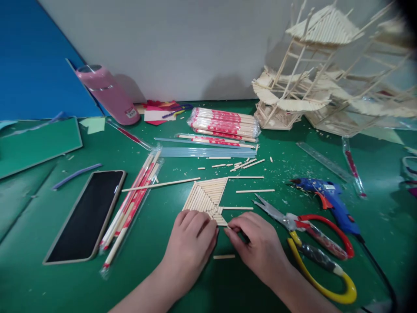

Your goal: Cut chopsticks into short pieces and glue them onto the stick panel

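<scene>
The flat panel of glued chopstick pieces [208,198] lies on the green table [228,282] just ahead of both hands, its wide edge away from the person and its narrow corner pointing back toward them. The left hand [192,241] rests fingers-down on the panel's near left edge, holding nothing. The right hand [257,245] pinches its fingertips together at the near right corner, seemingly on a short stick piece too small to make out; another short stick [224,257] lies between the wrists.
</scene>
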Available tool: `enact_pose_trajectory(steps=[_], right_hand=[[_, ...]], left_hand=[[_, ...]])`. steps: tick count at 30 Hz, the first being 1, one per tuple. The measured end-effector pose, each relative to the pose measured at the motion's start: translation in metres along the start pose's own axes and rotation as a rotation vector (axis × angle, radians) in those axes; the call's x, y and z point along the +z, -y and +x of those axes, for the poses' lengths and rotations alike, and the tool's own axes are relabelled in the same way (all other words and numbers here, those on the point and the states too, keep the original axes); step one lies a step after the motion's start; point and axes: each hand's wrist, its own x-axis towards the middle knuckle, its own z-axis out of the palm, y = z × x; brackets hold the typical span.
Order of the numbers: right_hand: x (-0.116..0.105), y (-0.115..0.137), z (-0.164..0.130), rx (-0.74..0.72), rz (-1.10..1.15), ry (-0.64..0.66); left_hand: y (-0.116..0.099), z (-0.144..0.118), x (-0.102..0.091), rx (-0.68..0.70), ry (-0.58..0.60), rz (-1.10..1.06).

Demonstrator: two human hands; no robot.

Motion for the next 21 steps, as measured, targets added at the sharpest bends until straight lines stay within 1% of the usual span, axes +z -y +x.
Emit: enact_pose_trajectory(steps=[4, 7, 10, 15, 21], right_hand=[[0.000, 0.001, 0.002, -0.018, 0.007, -0.020], [0.000, 0.003, 0.004, -0.015, 0.015, -0.031], [-0.003, 0.005, 0.002, -0.006, 0.023, -0.041], [-0.009, 0.004, -0.006, 0.000, 0.027, -0.063], [-0.007, 0.003, -0.007, -0.037, 0.016, -0.087]], left_hand=[[-0.001, -0.004, -0.004, -0.056, 0.004, -0.110], [-0.001, -0.004, -0.006, -0.100, 0.016, -0.133], [-0.001, -0.005, -0.008, -0.137, 0.020, -0.124], [-0.005, -0.010, -0.013, -0.141, 0.008, -0.067], [-0.012, -0.007, -0.014, -0.197, 0.003, 0.012]])
